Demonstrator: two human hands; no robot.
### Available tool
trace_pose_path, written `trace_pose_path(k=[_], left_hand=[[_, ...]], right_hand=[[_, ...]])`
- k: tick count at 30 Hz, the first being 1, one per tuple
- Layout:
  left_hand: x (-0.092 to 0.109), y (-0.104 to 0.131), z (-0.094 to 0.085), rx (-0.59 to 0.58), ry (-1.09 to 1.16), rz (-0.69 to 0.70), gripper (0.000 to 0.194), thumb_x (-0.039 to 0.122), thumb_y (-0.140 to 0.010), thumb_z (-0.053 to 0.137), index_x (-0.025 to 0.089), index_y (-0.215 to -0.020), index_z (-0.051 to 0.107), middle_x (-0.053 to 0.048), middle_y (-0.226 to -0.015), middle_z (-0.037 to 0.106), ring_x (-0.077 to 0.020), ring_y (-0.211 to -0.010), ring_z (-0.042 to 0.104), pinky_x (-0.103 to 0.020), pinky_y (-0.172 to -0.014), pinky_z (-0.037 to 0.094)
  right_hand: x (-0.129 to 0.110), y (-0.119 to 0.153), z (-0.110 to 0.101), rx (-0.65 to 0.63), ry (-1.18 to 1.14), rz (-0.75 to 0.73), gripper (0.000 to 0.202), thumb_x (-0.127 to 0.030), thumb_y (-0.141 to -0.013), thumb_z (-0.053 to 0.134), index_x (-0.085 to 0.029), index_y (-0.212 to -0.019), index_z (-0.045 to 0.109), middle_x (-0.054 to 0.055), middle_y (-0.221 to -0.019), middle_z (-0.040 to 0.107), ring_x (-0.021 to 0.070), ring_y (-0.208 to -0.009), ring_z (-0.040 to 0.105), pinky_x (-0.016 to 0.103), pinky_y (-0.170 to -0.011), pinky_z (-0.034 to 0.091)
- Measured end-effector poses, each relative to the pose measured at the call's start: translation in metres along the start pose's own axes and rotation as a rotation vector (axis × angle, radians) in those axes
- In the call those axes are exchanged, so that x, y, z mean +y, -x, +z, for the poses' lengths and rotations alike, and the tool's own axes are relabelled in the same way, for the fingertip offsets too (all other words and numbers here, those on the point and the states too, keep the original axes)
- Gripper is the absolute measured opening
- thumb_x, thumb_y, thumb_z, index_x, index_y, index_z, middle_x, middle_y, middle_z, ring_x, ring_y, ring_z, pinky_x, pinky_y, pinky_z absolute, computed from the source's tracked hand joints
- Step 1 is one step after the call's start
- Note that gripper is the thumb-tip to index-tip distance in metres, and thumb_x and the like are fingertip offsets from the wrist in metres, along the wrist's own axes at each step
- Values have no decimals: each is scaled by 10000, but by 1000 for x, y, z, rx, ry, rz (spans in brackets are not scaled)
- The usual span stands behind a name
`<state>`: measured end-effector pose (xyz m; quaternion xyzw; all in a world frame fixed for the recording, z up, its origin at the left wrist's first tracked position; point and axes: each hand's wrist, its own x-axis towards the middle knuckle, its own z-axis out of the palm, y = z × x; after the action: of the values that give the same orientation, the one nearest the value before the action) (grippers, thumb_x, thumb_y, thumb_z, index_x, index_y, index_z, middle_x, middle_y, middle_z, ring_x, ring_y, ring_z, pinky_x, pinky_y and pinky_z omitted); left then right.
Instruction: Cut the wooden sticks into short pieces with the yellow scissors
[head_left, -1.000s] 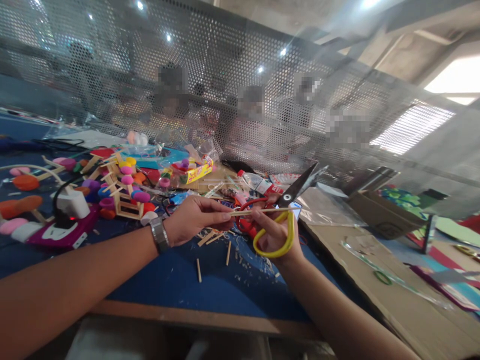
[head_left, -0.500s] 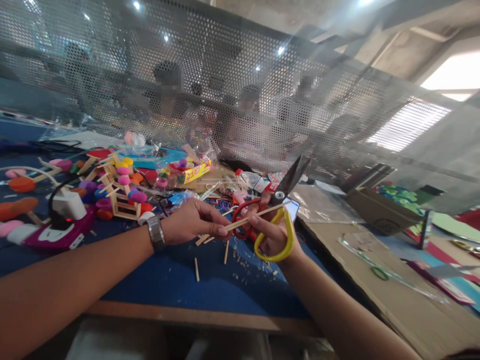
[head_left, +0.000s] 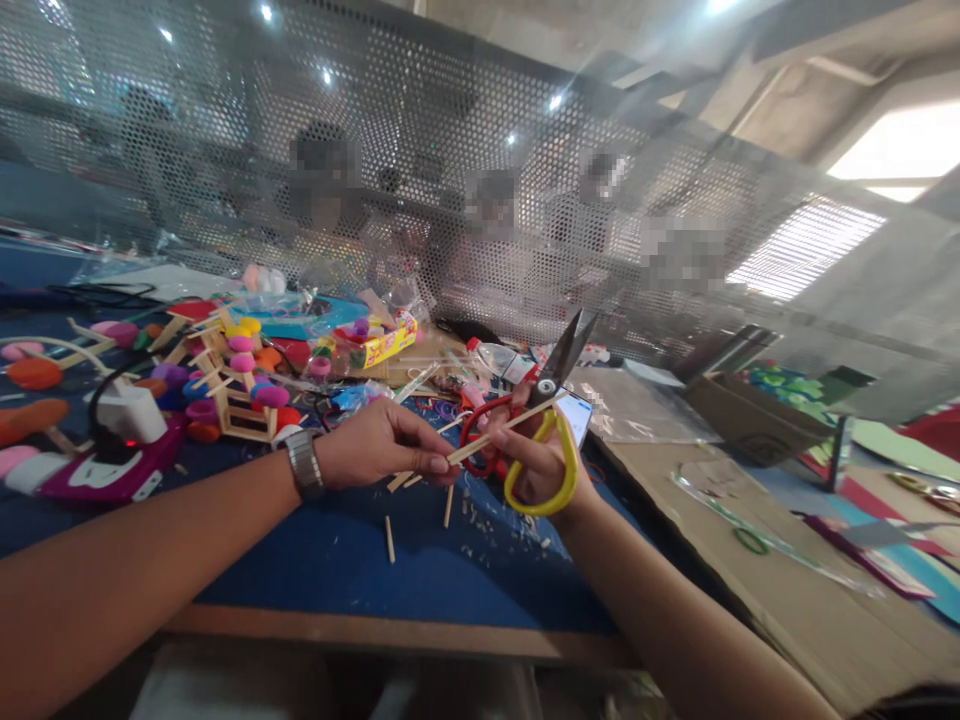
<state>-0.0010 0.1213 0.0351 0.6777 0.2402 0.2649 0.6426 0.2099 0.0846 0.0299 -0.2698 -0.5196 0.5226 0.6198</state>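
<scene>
Thumb and fingers of my left hand (head_left: 397, 443) pinch the left end of a thin wooden stick (head_left: 517, 424). My right hand (head_left: 541, 465) holds scissors (head_left: 547, 385) with one red and one yellow handle, blades pointing up and away. The fingers of that hand also touch the stick, which slants up to the right across the scissors. Short stick pieces (head_left: 390, 540) and small shavings lie on the blue table (head_left: 337, 570) below.
On the left stand a wooden stick model (head_left: 244, 410) with coloured clay and a purple power strip (head_left: 112, 465) with a white plug. A bottle (head_left: 502, 362), a lit phone (head_left: 574, 418) and a cardboard box (head_left: 757, 420) lie beyond or right. People sit behind a perforated screen (head_left: 420, 130).
The whole view has shifted slightly, so most things appear a little further left. Both hands keep their hold on the stick, and the scissors remain in my right hand.
</scene>
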Motion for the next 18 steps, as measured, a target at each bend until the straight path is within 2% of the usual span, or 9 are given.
trace_pose_path(k=[10,13,18], left_hand=[[-1,-1,3,5,-98,74,168,270,-722,828,139,-823,799,-59,-805,798,-142,-739,740,-213,-728,568],[-1,0,2,-7,-143,75,184,278,-743,806,130,-849,788,-72,-813,797,-149,-735,741,-219,-708,565],[1,3,0,-29,-205,61,134,204,-770,720,124,-870,763,-73,-797,792,-155,-719,739,-221,-678,561]], right_hand=[[0,1,-2,-11,61,17,485,-295,-647,900,-258,-889,481,-90,-647,623,111,-513,566,241,-478,481],[0,0,-4,-13,78,33,490,-284,-643,901,-263,-892,480,-85,-666,636,118,-517,587,248,-479,497],[1,-3,-7,-35,138,68,483,-283,-636,905,-253,-871,484,-82,-634,641,124,-502,599,254,-478,502]])
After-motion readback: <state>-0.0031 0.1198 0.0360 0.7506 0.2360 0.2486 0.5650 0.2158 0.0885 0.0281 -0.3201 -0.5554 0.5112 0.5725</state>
